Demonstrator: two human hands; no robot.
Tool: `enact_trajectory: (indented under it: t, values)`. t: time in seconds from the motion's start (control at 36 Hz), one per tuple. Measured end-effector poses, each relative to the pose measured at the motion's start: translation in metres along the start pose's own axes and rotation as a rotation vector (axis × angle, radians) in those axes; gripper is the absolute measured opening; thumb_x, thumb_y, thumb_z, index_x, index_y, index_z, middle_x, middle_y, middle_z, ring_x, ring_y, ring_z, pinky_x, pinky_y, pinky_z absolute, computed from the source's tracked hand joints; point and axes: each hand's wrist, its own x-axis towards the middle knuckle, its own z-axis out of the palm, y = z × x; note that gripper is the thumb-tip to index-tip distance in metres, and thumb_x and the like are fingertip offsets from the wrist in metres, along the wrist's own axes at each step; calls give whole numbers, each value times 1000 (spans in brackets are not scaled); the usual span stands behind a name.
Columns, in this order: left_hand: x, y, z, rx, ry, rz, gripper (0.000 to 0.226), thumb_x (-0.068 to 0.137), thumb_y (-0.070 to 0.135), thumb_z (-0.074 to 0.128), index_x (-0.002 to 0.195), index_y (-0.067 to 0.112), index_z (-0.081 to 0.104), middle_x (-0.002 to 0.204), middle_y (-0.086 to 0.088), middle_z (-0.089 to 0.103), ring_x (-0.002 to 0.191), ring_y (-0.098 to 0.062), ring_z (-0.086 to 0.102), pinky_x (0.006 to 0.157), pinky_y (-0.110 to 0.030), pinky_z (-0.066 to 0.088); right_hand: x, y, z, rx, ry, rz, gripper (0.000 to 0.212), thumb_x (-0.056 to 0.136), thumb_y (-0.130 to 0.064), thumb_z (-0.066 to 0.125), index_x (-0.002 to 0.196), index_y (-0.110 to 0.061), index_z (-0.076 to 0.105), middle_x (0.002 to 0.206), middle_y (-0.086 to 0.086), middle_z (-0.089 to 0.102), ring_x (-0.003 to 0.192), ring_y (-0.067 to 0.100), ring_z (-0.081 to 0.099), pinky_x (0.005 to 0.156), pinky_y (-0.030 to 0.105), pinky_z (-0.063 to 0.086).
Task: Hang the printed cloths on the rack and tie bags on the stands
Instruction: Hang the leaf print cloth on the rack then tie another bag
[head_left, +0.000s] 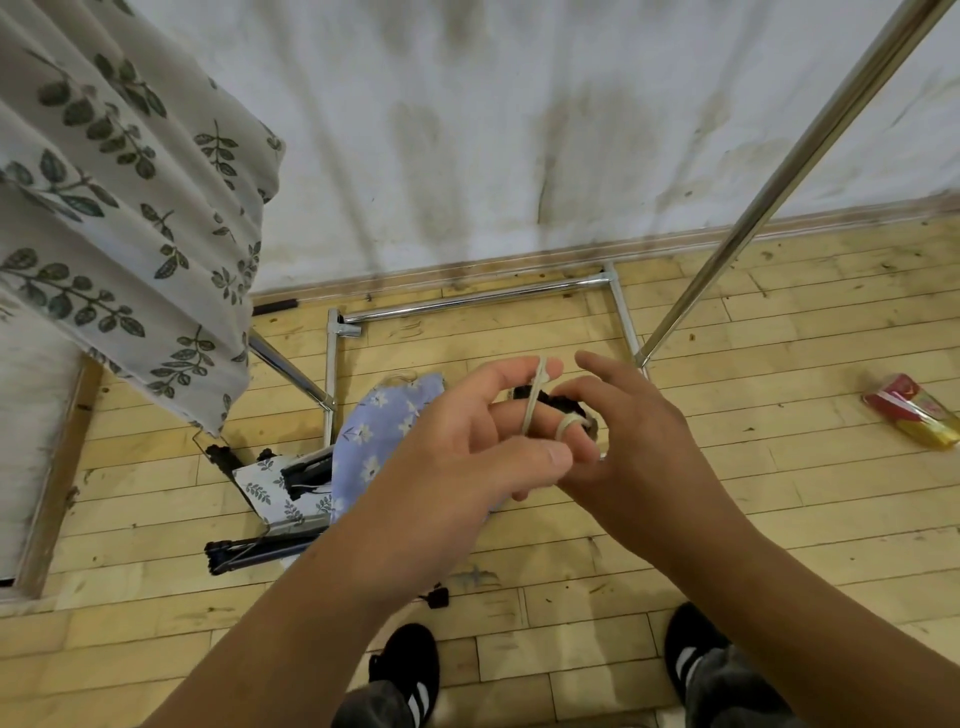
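Pale elastic is seen stretched over the fingers of the left hand. A thin band is looped from the tip of the forefinger down across the middle finger, and a second turn is wound round a fingertip nearer the right hand. The left fingers are half curled, with the band held taut on them and the thumb tucked in below. The right hand is set close against them, forefinger extended and the other fingers bent towards the band. Whether the band is pinched by them cannot be told, the contact being hidden behind the left thumb. Both hands are held at mid-frame, above the floor.

Beneath them a blue floral cloth is left crumpled on the boards, partly covered by the left hand. Just beside it a folded leaf-print piece is lying among dark hangers. A leaf-printed cloth is draped in folds at upper left. The chrome rack is seen as a slanting pole at right, with base rails by the stained white wall. A red and yellow packet is lying well apart on the wooden floor. Black shoes are seen at the bottom edge.
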Motion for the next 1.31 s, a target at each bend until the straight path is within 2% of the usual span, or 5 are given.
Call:
enact_trajectory:
  t: [0.42, 0.78, 1.06, 1.19, 1.31]
  values:
    - [3, 3, -16, 192, 27, -14, 44, 97, 8, 64, 132, 35, 61, 81, 7, 66, 76, -27, 57, 71, -29, 50, 4, -5, -19, 152, -13, -272, 70, 83, -39, 73, 148, -37, 47, 144, -22, 49, 133, -2, 47, 103, 18, 43]
    - [6, -9, -20, 721, 21, 86, 34, 92, 19, 69, 113, 38, 52, 94, 15, 70, 92, -1, 63, 78, -13, 47, 1, -11, -16, 232, -55, -59, 25, 97, -13, 61, 86, -34, 67, 79, -16, 64, 60, 16, 57, 52, 35, 52]
    - [20, -26, -22, 743, 184, 251, 27, 93, 21, 75, 114, 32, 63, 96, 20, 70, 101, 2, 64, 89, -7, 44, 4, -22, -33, 445, -304, 147, 24, 91, -22, 57, 79, -12, 75, 53, -14, 61, 45, -3, 51, 44, 8, 37]
    - [28, -33, -34, 792, 197, 168, 43, 96, 23, 70, 130, 44, 54, 124, 31, 61, 121, 8, 53, 98, -17, 44, 4, -23, -37, 427, -300, 246, 34, 97, -33, 63, 88, -3, 75, 77, 25, 63, 43, 6, 36, 41, 16, 33]
    - [30, -44, -36, 857, -11, -48, 77, 94, 41, 70, 155, 51, 25, 159, 30, 28, 142, 9, 27, 105, -17, 27, 6, -20, -40, 634, -335, 416, 42, 103, -37, 56, 82, -1, 62, 54, 1, 45, 45, 12, 31, 44, 25, 24]
